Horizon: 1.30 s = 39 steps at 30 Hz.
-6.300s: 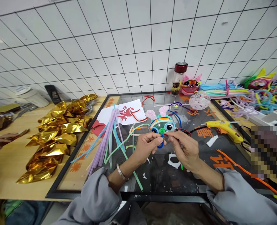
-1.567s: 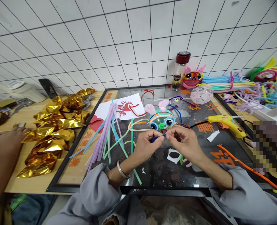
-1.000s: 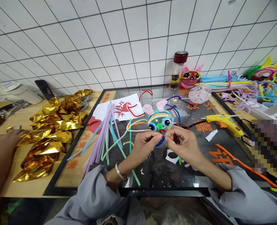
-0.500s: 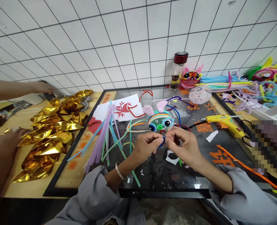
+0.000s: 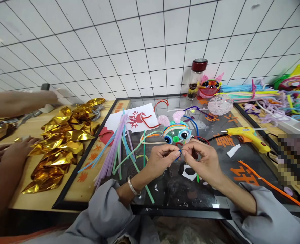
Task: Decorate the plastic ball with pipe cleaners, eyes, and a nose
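Both of my hands meet in front of a round craft animal head [image 5: 175,131] with big eyes, a green nose and pink ears. Thumb and fingertips of my left hand [image 5: 163,160] pinch a small blue pipe cleaner [image 5: 179,154]. My right hand [image 5: 202,156] pinches the same blue piece from the other side, and the fingertips hide most of it. A white paper scrap with a round hole [image 5: 189,172] lies on the dark glass just below my hands.
Purple, blue and green pipe cleaners [image 5: 114,149] lie on the left by a paper with a red print [image 5: 137,118]. Gold foil [image 5: 61,149] and a co-worker's hands [image 5: 19,150] are further left. A yellow glue gun [image 5: 249,137] and an orange pipe cleaner [image 5: 269,183] lie right. A glass bottle [image 5: 194,81] stands behind.
My view has shifted slightly, so the scene sits a little further right. My hands keep pinching the blue piece in nearly the same pose. The co-worker's upper hand has moved slightly.
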{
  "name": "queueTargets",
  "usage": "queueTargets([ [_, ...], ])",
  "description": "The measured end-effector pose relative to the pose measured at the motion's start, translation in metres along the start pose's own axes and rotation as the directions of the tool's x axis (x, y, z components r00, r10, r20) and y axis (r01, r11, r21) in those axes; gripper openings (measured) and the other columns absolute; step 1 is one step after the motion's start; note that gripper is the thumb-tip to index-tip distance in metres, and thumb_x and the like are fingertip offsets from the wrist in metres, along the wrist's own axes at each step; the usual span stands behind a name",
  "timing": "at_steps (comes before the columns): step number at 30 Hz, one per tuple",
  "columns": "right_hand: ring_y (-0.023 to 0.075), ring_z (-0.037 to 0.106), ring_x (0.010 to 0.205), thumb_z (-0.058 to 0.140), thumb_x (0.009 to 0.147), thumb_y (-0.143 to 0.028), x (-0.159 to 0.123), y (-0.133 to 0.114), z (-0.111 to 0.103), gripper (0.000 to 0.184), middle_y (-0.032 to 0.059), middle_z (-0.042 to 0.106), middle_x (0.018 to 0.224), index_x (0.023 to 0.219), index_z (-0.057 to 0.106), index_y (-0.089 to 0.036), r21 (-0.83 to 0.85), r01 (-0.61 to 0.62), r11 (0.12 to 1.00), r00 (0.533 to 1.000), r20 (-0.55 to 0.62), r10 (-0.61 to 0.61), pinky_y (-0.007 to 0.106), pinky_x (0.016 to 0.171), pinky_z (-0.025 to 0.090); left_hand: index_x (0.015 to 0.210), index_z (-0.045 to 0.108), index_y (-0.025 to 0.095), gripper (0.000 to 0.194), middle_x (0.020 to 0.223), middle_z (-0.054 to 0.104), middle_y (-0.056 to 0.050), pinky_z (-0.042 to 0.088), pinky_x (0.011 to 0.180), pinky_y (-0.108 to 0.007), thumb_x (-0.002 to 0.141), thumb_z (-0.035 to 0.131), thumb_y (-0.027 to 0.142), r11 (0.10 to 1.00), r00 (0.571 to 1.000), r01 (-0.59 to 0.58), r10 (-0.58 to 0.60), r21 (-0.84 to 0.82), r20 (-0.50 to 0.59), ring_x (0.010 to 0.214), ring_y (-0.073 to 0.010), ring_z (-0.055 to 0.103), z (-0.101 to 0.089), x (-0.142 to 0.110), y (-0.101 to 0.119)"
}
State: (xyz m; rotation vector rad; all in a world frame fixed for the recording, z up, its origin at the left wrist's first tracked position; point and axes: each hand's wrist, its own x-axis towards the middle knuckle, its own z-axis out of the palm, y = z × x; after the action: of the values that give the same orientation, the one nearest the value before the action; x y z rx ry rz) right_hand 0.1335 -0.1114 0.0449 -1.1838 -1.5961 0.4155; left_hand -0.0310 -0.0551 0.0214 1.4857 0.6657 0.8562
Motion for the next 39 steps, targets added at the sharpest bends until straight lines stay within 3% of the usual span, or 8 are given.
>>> queueTargets([
  [12,0.0107,0.051,0.059,0.059,0.09,-0.012,-0.002,0.0,-0.001,0.017,-0.0027,0.055,0.064,0.075,0.062,-0.02,-0.038,0.069,0.997,0.998,0.0,-0.069,0.024,0.055,0.04,0.078,0.075,0.013,0.048,0.053,0.053,0.003,0.03,0.047,-0.022,0.081,0.069,0.061,0.999,0.999,0.025,-0.025,0.029,0.021,0.044,-0.0061,0.038,-0.002,0.001,0.007],
  [18,0.0101,0.052,0.057,0.058,0.088,-0.009,-0.001,-0.003,-0.001,0.015,-0.0024,0.056,0.065,0.078,0.062,-0.02,-0.066,0.146,0.987,0.989,0.0,-0.146,0.023,0.054,0.041,0.066,0.066,0.015,0.04,0.054,0.049,0.004,0.035,0.058,-0.023,0.09,0.063,0.047,0.99,0.994,-0.088,0.08,0.113,0.073,0.053,-0.0086,0.042,-0.003,0.001,0.011],
  [24,0.0112,0.052,0.056,0.056,0.089,-0.012,-0.001,-0.004,-0.001,0.017,-0.0014,0.056,0.065,0.076,0.063,-0.021,-0.078,0.141,0.987,0.99,-0.008,-0.142,0.025,0.052,0.042,0.069,0.07,0.015,0.038,0.064,0.063,-0.001,0.041,0.065,-0.025,0.089,0.064,0.046,0.98,0.991,-0.131,0.123,0.153,0.059,0.063,-0.0122,0.052,-0.002,0.002,0.008],
  [30,0.0109,0.051,0.056,0.059,0.088,-0.014,-0.002,-0.003,0.0,0.016,-0.0021,0.055,0.063,0.074,0.064,-0.02,-0.037,0.071,0.997,0.997,-0.031,-0.072,0.024,0.053,0.04,0.075,0.074,0.014,0.032,0.067,0.07,-0.004,0.043,0.058,-0.024,0.081,0.074,0.046,0.998,0.997,-0.039,0.042,0.046,-0.071,0.058,-0.0116,0.055,0.001,-0.001,0.004],
  [39,0.011,0.049,0.059,0.064,0.087,-0.024,0.0,0.005,0.001,0.017,-0.0007,0.057,0.066,0.072,0.069,-0.019,0.211,-0.204,0.956,0.979,0.037,0.201,0.024,0.054,0.038,0.073,0.072,0.013,0.044,0.062,0.067,-0.001,0.032,0.042,-0.02,0.075,0.075,0.057,0.992,0.993,0.08,-0.088,-0.101,-0.08,0.041,-0.004,0.04,0.002,0.002,0.003],
])
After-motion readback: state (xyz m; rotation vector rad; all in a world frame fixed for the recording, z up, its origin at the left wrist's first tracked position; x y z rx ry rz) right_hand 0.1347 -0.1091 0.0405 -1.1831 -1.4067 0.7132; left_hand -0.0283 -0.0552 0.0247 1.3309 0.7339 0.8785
